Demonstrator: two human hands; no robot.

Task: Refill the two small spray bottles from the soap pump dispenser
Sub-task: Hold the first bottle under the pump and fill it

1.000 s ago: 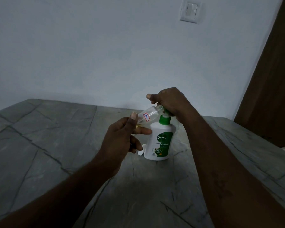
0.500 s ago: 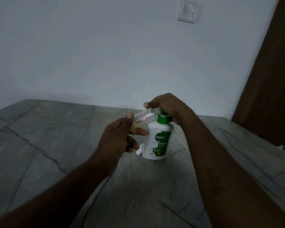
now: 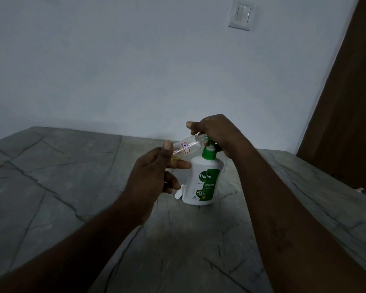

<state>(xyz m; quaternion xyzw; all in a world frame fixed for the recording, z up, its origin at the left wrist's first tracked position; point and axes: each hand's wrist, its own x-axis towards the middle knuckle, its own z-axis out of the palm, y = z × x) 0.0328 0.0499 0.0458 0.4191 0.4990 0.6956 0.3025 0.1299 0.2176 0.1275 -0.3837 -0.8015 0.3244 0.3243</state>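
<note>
Left hand pinches the tilted spray bottle — right hand curls over the pump dispenser.

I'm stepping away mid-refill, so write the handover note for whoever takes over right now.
Left hand: pinches the small spray bottle, uncapped and tilted, mouth at the pump of the soap pump dispenser.
Right hand: curled over the pump head; the dispenser stands upright on the table.
Done: a little yellowish liquid sits in the bottle's low end.
Left: fill this bottle and cap it, then do the second bottle, which is not in view. A small white part lies by the dispenser's base; I cannot tell what it is.
</note>
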